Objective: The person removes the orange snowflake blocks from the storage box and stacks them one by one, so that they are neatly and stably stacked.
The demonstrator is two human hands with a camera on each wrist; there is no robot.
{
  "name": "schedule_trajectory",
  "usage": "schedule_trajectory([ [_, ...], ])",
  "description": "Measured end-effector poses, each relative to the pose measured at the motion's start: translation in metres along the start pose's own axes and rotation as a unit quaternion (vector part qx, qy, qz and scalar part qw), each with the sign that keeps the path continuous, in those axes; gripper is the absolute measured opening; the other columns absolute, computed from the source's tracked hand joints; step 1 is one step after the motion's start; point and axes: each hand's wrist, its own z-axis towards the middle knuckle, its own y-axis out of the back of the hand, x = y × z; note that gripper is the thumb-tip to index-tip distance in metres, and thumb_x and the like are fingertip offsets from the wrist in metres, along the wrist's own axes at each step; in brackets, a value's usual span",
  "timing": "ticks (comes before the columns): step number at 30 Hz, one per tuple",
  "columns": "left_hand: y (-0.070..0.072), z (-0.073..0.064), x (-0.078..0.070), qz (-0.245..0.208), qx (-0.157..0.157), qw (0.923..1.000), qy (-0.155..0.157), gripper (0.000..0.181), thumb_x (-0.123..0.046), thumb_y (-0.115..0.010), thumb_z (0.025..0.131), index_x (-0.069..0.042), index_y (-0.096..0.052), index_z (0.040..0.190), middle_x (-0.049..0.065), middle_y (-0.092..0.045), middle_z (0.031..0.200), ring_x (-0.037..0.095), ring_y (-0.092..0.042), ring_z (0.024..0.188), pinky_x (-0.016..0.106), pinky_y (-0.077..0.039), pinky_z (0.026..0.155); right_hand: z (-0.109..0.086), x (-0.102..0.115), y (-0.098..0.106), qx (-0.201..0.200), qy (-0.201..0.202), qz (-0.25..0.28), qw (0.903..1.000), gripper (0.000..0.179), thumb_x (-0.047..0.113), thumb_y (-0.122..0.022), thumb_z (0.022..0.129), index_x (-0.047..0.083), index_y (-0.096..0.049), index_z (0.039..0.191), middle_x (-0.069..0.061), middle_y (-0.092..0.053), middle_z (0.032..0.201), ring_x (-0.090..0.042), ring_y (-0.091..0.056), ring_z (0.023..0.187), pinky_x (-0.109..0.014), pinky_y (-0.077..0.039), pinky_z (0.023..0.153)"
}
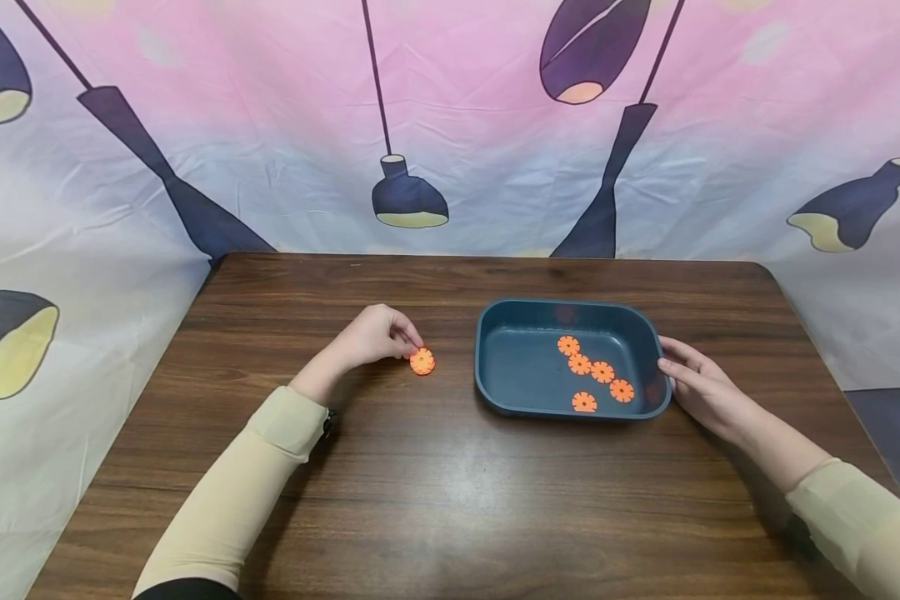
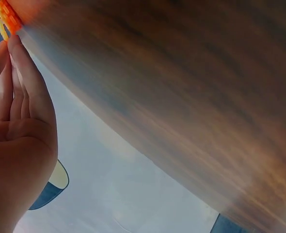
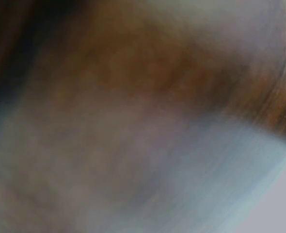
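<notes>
At the left of the tray, my left hand [image 1: 381, 335] pinches an orange notched disc [image 1: 422, 359] between thumb and fingertips. In the left wrist view, a lighter orange disc [image 2: 1, 24] sits at the fingertips of the left hand [image 2: 24, 107], against a small stack of orange discs [image 2: 11, 18]. My right hand [image 1: 708, 392] holds the right end of the dark blue tray [image 1: 495, 402], thumb at the rim and fingers along the outer wall. Several orange notched discs [image 1: 602, 372] lie inside the tray, toward its right half. The right wrist view is blurred.
The tray stands on a dark wood-grain table [image 1: 450, 500], right of its middle. Behind the table's far edge hangs a pink and blue cloth [image 1: 465, 108] printed with lamps.
</notes>
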Motion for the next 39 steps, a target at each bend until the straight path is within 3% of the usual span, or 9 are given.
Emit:
schedule_trajectory([
  [6,0.0,-0.001,0.0,0.005,0.011,0.9999,-0.012,0.005,0.001,-0.08,0.089,0.0,-0.082,0.094,0.013,-0.081,0.087,0.006,-0.069,0.071,0.022,-0.056,0.066,0.0,0.001,0.0,-0.002,-0.004,0.0,1.0,0.03,0.014,-0.047,0.114,0.032,-0.05,0.138,0.018,-0.066,0.13,0.008,-0.062,0.119,-0.009,-0.049,0.098],
  [16,0.003,0.003,-0.009,0.007,-0.009,0.9998,-0.014,0.008,0.001,-0.08,0.09,-0.001,-0.083,0.097,0.011,-0.082,0.091,0.005,-0.07,0.074,0.023,-0.057,0.07,0.0,0.0,0.0,0.006,0.004,0.007,0.9999,0.032,0.013,-0.046,0.114,0.031,-0.051,0.139,0.018,-0.067,0.13,0.008,-0.062,0.12,-0.009,-0.049,0.099],
  [23,0.007,0.014,-0.033,0.028,-0.016,0.9981,-0.052,0.011,-0.002,-0.08,0.09,0.0,-0.082,0.101,0.011,-0.082,0.095,0.019,-0.077,0.084,0.032,-0.062,0.081,0.0,0.0,0.0,0.01,0.006,0.009,0.9999,0.032,0.012,-0.045,0.114,0.031,-0.051,0.14,0.018,-0.066,0.131,0.008,-0.062,0.121,-0.009,-0.049,0.099],
  [27,0.006,0.022,-0.048,0.027,-0.018,0.9968,-0.073,0.012,-0.002,-0.08,0.091,0.001,-0.082,0.102,0.011,-0.082,0.096,0.021,-0.077,0.086,0.036,-0.063,0.086,0.0,0.001,0.0,0.007,0.003,0.005,1.0,0.032,0.013,-0.045,0.114,0.031,-0.05,0.14,0.019,-0.066,0.132,0.009,-0.062,0.121,-0.008,-0.049,0.099],
  [33,-0.001,0.038,-0.069,0.03,-0.008,0.9929,-0.115,0.01,-0.003,-0.08,0.091,-0.001,-0.081,0.101,0.01,-0.082,0.097,0.02,-0.078,0.086,0.032,-0.064,0.085,-0.001,0.002,0.0,0.002,-0.003,0.0,1.0,0.031,0.014,-0.046,0.114,0.031,-0.049,0.14,0.02,-0.065,0.132,0.01,-0.061,0.122,-0.008,-0.048,0.099],
  [39,-0.016,0.055,-0.089,0.022,0.022,0.99,-0.137,0.012,-0.003,-0.079,0.093,0.0,-0.081,0.105,0.01,-0.082,0.1,0.019,-0.078,0.088,0.029,-0.063,0.084,-0.001,0.002,0.0,0.002,-0.004,0.002,1.0,0.032,0.014,-0.046,0.114,0.032,-0.049,0.14,0.02,-0.066,0.132,0.01,-0.061,0.121,-0.008,-0.048,0.099],
])
